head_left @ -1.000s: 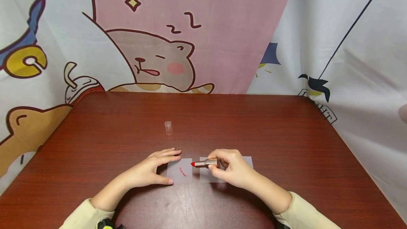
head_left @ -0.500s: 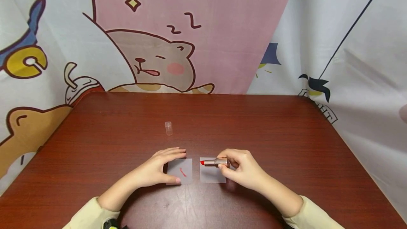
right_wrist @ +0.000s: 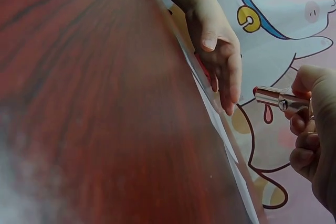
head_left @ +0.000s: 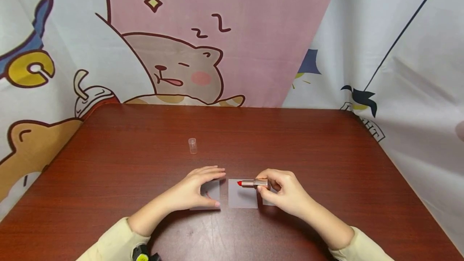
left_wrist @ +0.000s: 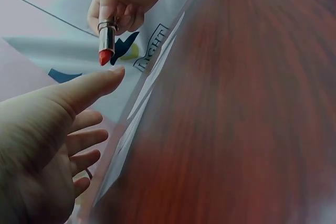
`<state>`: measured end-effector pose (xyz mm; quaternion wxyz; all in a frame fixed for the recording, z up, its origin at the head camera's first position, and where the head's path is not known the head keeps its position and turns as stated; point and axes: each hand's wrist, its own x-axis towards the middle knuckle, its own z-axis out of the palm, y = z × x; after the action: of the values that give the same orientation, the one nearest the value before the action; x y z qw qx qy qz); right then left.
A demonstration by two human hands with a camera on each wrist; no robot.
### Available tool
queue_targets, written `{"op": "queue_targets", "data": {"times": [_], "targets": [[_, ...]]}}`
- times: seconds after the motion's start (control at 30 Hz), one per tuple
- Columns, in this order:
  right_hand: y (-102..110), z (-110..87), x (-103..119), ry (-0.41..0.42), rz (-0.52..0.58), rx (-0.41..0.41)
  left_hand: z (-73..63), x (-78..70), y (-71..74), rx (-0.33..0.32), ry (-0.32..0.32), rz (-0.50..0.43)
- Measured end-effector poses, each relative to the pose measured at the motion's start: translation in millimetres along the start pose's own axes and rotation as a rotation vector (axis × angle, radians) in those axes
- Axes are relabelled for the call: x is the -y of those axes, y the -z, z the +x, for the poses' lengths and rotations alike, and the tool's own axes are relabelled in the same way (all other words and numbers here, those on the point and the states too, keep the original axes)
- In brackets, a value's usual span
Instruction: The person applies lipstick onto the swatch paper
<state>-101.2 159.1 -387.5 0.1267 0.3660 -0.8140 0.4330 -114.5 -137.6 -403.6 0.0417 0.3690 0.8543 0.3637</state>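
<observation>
My right hand [head_left: 288, 192] pinches a lipstick [head_left: 250, 183] by its metallic base, between thumb and fingers. Its bare red tip points left, above the middle white paper square [head_left: 242, 199]. With fingers extended and thumb spread apart, my left hand [head_left: 192, 190] is over the left paper square [head_left: 214, 190] and holds nothing. That square bears a red stroke, now partly covered by the hand. A third paper square [head_left: 268, 202] lies mostly hidden behind my right hand. In the left wrist view the lipstick [left_wrist: 107, 39] appears beyond my left thumb [left_wrist: 97, 87], held above the papers.
A clear plastic cap [head_left: 193, 146] stands on the brown wooden table [head_left: 290, 140], behind the papers. Cartoon-printed cloth [head_left: 261, 43] hangs along the table's far side and both flanks.
My right hand has shifted right with the lipstick, from the gap between the papers to over the middle square. My left hand has also slid right, covering more of the left square.
</observation>
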Motion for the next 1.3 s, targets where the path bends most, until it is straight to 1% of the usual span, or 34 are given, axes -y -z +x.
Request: {"op": "queue_targets", "data": {"times": [0.13, 0.23, 0.3, 0.53, 0.77, 0.9, 1.0, 1.3], "targets": [[4, -3.9, -2, -0.014, -0.017, 0.004, 6.8, -4.2, -4.4, 0.015, -0.017, 0.035], [6, -6.0, -3, -0.029, -0.022, 0.004, 10.7, -6.5, -6.7, 0.039, -0.017, 0.056], [6, -7.3, -4, -0.036, -0.025, 0.001, 12.6, -7.6, -7.7, 0.054, -0.006, 0.052], [5, -12.6, -11, 0.026, -0.029, -0.022, 19.3, -8.6, -12.0, 0.075, -0.002, 0.036], [7, -14.7, -9, -0.032, -0.042, 0.007, 26.3, -10.7, -16.7, 0.124, 0.007, 0.056], [5, -14.4, -12, 0.000, -0.026, 0.002, 28.8, -13.0, -17.5, 0.148, 0.019, 0.062], [4, -14.1, -15, 0.019, -0.012, -0.002, 29.1, -14.1, -17.5, 0.153, 0.027, 0.060], [1, -10.3, -13, -0.023, -0.024, 0.047, 29.0, -13.3, -17.6, 0.145, -0.001, 0.065]]}}
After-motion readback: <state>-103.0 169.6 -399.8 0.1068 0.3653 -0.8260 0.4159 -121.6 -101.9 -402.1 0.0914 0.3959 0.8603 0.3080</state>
